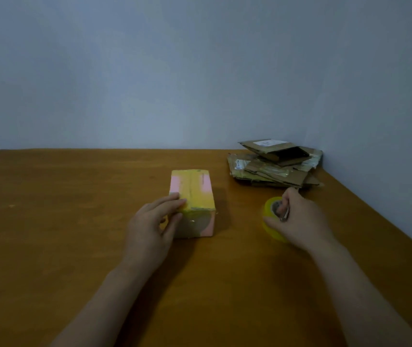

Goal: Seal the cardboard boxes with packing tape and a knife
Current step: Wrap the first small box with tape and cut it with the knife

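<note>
Two hands work: the left hand (pixel 149 229) lays straight fingers (pixel 172 204) on the mid-table box (pixel 192 191) at its near left corner, the right hand (pixel 297 221) clasps tape roll (pixel 268 211) and knife (pixel 285 216), so press firmly while drawing tape.

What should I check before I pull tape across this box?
1. Box flaps closed: ok, the top lies flat.
2. Box steadied: ok, left hand fingers rest on its near left corner.
3. Tape ready: ok, right hand grips the tape roll.
4. Knife at hand: cannot tell; the small metal item in that hand is too blurred.
5. Tape's free end found: cannot tell.
6. Cardboard pile out of the way: ok, it lies apart at the table's far right corner.
</note>
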